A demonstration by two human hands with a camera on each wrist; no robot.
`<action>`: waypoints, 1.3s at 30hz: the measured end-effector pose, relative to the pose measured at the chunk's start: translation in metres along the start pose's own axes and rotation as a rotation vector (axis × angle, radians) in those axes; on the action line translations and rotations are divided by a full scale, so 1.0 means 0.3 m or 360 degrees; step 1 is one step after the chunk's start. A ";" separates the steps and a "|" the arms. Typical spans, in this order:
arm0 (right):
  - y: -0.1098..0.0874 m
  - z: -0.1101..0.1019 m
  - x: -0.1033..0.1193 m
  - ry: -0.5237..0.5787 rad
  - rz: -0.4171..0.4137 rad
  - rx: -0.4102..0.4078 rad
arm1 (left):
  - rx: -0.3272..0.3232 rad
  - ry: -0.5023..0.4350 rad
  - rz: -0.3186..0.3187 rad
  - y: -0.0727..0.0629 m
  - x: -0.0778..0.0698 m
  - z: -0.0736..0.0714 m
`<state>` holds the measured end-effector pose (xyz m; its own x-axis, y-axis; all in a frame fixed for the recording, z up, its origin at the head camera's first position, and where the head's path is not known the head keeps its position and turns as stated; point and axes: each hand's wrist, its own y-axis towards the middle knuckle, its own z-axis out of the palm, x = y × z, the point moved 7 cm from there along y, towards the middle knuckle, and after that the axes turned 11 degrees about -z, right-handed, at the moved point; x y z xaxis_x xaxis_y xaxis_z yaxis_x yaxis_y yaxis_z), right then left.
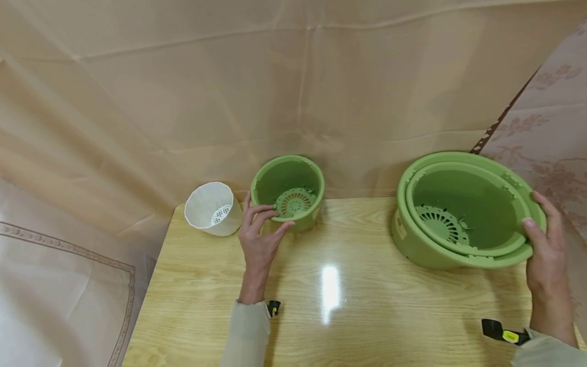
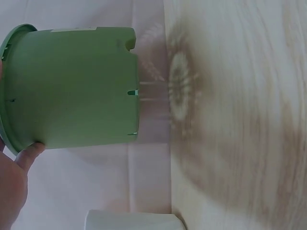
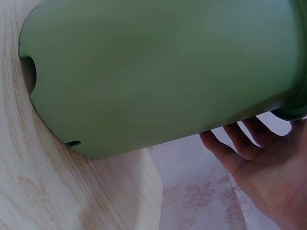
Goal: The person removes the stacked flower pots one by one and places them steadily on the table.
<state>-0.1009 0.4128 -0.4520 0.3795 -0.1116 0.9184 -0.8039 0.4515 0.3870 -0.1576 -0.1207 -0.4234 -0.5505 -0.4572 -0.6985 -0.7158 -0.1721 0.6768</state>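
My left hand (image 1: pixel 259 237) holds a small green flowerpot (image 1: pixel 288 173) by its rim, fingers inside and thumb near the front edge. In the left wrist view this pot hangs above the table, with its shadow on the wood. At the right, my right hand (image 1: pixel 548 255) grips the rim of a large green flowerpot (image 1: pixel 419 252), its thumb over the edge and fingers along the outer wall. A slightly smaller green flowerpot (image 1: pixel 486 204) is nested inside that one. The large pot's base meets the table in the right wrist view. Slots show in the pots' bottoms.
A white pot (image 1: pixel 202 201) with a perforated bottom stands at the table's back left, close beside the small green pot. The wooden table (image 1: pixel 367 306) ends at a beige cloth (image 1: pixel 357 102) behind it. Patterned cloth (image 1: pixel 559 102) hangs at the right.
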 end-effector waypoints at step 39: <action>-0.005 0.000 -0.009 0.0151 0.0012 -0.0029 | -0.0057 0.0102 -0.0128 -0.006 -0.045 -0.075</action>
<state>-0.1008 0.4124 -0.4550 0.4157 -0.0243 0.9092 -0.7988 0.4682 0.3777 -0.1392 -0.1339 -0.4099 -0.4623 -0.4954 -0.7354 -0.7401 -0.2412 0.6277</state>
